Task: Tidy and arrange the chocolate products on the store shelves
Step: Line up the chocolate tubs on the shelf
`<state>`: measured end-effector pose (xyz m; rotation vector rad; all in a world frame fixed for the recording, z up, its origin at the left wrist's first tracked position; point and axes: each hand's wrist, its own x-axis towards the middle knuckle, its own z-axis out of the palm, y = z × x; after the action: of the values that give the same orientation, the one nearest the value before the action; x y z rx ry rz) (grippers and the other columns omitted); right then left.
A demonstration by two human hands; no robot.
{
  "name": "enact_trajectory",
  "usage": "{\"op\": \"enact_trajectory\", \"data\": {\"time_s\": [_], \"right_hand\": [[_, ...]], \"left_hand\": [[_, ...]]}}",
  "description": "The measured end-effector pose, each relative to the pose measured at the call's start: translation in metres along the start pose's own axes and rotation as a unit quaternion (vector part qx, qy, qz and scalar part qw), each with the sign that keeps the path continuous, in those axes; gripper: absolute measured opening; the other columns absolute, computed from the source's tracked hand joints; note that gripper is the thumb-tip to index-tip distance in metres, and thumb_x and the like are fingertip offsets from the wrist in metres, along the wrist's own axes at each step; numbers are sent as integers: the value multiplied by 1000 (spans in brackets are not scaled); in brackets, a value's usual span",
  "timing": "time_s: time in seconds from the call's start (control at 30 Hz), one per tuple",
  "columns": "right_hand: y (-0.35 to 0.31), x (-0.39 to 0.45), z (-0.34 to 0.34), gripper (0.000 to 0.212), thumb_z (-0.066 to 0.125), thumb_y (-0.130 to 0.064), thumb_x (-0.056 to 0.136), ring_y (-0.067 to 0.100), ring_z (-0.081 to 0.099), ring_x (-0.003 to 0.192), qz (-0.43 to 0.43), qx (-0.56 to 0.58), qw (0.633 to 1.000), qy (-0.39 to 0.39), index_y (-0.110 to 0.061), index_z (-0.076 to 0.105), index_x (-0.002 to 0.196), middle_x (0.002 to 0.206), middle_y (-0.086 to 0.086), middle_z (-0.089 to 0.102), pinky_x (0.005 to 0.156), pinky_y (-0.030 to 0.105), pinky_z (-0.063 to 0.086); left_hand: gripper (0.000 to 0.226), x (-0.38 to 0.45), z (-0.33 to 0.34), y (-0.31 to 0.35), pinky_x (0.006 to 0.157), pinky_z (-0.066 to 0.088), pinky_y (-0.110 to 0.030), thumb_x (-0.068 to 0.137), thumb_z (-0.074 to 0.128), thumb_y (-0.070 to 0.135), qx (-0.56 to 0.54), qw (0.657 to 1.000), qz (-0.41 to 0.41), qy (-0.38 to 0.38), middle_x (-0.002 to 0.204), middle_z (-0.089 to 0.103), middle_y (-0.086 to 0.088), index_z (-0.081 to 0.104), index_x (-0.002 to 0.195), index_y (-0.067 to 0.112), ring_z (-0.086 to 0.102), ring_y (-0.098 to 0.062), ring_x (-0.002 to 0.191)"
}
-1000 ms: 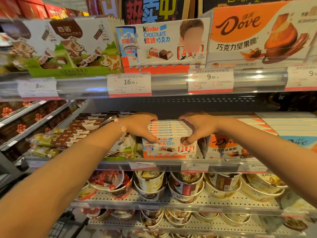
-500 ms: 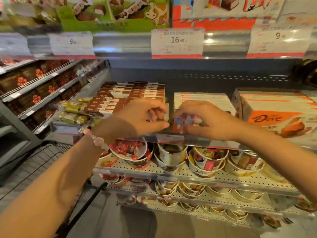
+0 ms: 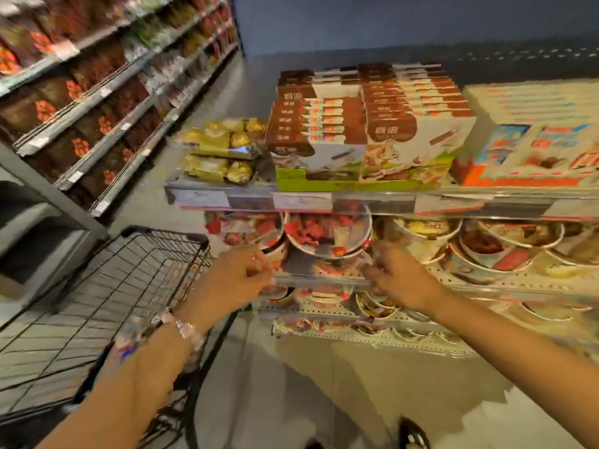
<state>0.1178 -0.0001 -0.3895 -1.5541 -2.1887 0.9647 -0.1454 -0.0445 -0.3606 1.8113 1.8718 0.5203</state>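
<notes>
Both hands sit at the front rail of the tub shelf — left hand (image 3: 235, 278) and right hand (image 3: 400, 277), fingers curled, but motion blur means I cannot tell if either grips anything. Between them, just behind the rail, the red-lidded chocolate tubs (image 3: 327, 231) lie stacked on edge. Likely light, rigid-walled, lids crushable — take by the rim, one per hand. One shelf up, the brown-and-white chocolate boxes (image 3: 372, 124) look stiff; grip the sides.

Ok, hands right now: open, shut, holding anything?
Left hand: fingers curled at the shelf edge; grip too blurred to tell.
Right hand: the same.
</notes>
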Motion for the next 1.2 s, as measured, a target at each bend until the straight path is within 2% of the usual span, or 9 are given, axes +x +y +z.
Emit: {"op": "enact_trajectory", "data": {"time_s": [0.13,0.2,0.37,0.53,0.7,0.8,0.87,1.0,1.2], "right_hand": [[11,24,30,41,60,-27,90,28,59,74,71,79,986,129,-5,37,115,80,5,57,62,38,46],[14,37,40,57,62,-28,88,31,62,78,94,114,977,157,-1,32,127,86,9,58,69,44,50],[22,63,54,42,61,-39,88,35,64,84,144,148,960,189,-6,46,108,92,15,65,75,50,52],[23,72,67,41,59,-42,88,29,64,89,119,175,954,210,-7,54,110,98,12,66,78,54,53],[22,68,62,27,65,-37,85,25,60,97,28,178,954,239,-12,66,93,98,5,64,84,52,49],[22,63,56,35,65,-36,82,25,57,104,-7,187,954,235,-2,57,78,105,8,61,90,54,46],[19,61,53,37,66,-36,83,32,60,89,-12,225,946,233,-7,48,70,89,15,62,81,58,47],[10,60,49,37,68,-37,83,18,62,64,37,320,909,266,-22,44,59,59,2,59,60,42,51],[0,64,41,28,63,-26,89,14,68,55,102,455,847,256,0,57,82,72,7,70,51,17,52]], "left_hand": [[46,22,21,-49,72,53,-39,84,68,26,-113,980,-89,135,90,67,-11,44,121,12,66,-31,85],[63,37,29,-68,80,51,-40,81,71,28,-157,962,-131,179,106,64,-20,36,127,4,63,-34,96],[60,72,34,-103,95,47,-44,77,76,28,-243,920,-164,260,120,58,-16,47,122,2,56,-29,110],[20,80,37,-123,83,52,-37,79,72,30,-238,924,-143,264,91,69,4,63,92,18,65,-15,88],[30,82,34,-130,63,47,-6,77,76,22,-286,915,-111,261,92,69,6,61,100,10,66,4,81],[32,81,32,-128,63,47,-5,73,79,21,-287,915,-75,274,90,68,4,59,94,9,65,4,78],[30,79,30,-124,63,49,-8,72,79,23,-285,918,-54,272,89,68,4,58,91,11,65,2,79],[21,71,18,-117,63,56,-26,70,78,35,-335,900,-45,274,86,70,1,58,76,30,70,-16,80],[26,77,7,-106,59,57,-30,79,73,20,-452,838,-116,282,67,69,1,49,68,15,71,-18,67]]}}
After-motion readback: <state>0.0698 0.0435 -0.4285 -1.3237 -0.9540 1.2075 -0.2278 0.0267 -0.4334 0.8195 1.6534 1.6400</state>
